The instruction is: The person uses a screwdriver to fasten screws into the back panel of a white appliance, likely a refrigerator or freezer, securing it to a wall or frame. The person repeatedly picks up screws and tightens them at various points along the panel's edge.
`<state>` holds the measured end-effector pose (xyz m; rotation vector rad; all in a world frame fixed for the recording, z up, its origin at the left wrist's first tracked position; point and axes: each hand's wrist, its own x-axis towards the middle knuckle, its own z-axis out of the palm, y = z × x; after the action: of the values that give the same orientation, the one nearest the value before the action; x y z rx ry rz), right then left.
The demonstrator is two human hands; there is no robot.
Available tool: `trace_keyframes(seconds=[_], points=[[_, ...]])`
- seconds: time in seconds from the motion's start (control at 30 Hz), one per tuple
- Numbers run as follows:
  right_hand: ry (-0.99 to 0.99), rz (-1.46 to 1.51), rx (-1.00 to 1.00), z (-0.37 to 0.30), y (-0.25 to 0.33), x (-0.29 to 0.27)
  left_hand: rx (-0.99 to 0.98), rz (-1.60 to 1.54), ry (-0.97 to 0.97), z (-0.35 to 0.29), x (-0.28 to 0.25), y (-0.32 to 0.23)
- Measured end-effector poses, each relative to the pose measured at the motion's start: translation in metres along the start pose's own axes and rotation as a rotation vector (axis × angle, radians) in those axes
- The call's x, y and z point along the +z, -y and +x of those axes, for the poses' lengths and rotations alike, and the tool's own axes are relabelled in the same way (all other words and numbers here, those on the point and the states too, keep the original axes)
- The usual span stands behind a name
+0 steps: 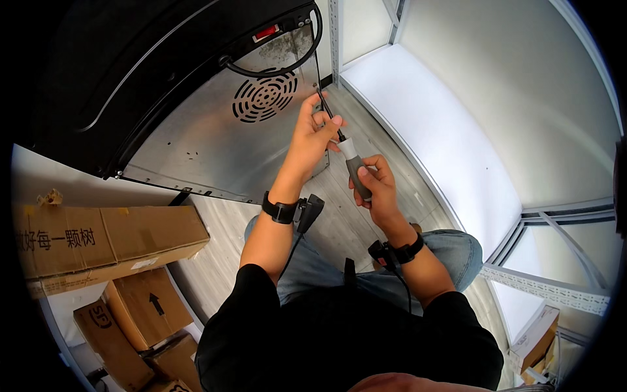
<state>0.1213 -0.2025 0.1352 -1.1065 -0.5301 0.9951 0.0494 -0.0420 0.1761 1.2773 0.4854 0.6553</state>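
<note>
A screwdriver (354, 168) with a grey and white handle points up and away, its dark shaft reaching the edge of a metal back panel (196, 144). My right hand (377, 186) is closed around the handle. Farther up, my left hand (313, 134) pinches the shaft between thumb and fingers, close to the panel's right edge. The tip meets the edge near a small screw (315, 85); whether it sits in the screw head is too small to tell. The panel belongs to a large black machine (150, 72) with a round slotted vent (266, 96).
A black cable (287, 70) loops over the panel beside a red switch (266, 32). Cardboard boxes (140, 238) are stacked at the lower left. White metal shelving (424, 111) stands along the right, with another carton (535, 336) at the lower right. Grey wood-look floor (225, 228) lies below.
</note>
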Motion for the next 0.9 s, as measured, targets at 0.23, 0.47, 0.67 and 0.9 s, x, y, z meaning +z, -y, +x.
trace_keyframes(seconds=[0.23, 0.47, 0.67, 0.9], points=[[0.002, -0.017, -0.004, 0.0012, 0.0027, 0.0012, 0.016, -0.032, -0.02, 0.006, -0.0021, -0.0009], [-0.002, 0.007, 0.02, -0.0005, 0.0059, 0.0036, 0.037, -0.048, -0.03, 0.0076, -0.0009, -0.001], [-0.004, 0.063, 0.052, -0.0013, 0.0069, 0.0044, 0.021, -0.029, -0.043, 0.008, -0.0004, -0.0033], [-0.012, 0.106, 0.068, -0.0011, 0.0089, 0.0042, 0.02, -0.014, -0.046, 0.0075, 0.0, -0.0049]])
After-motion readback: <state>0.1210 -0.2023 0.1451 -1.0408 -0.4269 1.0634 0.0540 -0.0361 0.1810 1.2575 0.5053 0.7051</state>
